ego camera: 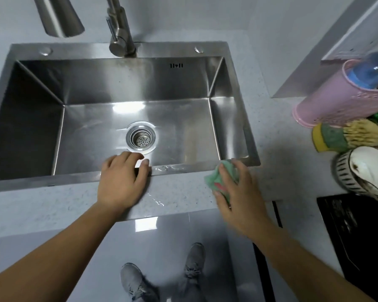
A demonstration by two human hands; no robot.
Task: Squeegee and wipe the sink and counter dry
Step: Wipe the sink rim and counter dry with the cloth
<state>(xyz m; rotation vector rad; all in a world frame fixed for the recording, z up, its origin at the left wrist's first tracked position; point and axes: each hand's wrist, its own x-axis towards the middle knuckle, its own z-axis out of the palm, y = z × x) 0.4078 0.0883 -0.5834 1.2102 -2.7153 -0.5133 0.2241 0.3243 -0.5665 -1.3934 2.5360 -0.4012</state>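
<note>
The steel sink (26, 51) fills the middle of the view, with a strainer drain (141, 137) in its floor. My left hand (122, 179) lies over the sink's front rim, fingers relaxed and reaching past the edge into the basin; a small dark patch shows under the thumb. My right hand (236, 192) grips a bunched green cloth (212, 177) and presses it on the speckled counter (52, 205) at the sink's front right corner. Water streaks sit on the front rim (170, 168) and a small puddle (156, 200) lies on the counter between my hands.
A faucet (120, 40) stands at the back of the sink. To the right are a pink holder with a blue bottle (336, 105), a yellow-green sponge (330, 138), a striped bowl (354, 171) and a black cooktop (358, 236). My shoes (135, 282) stand on the floor below.
</note>
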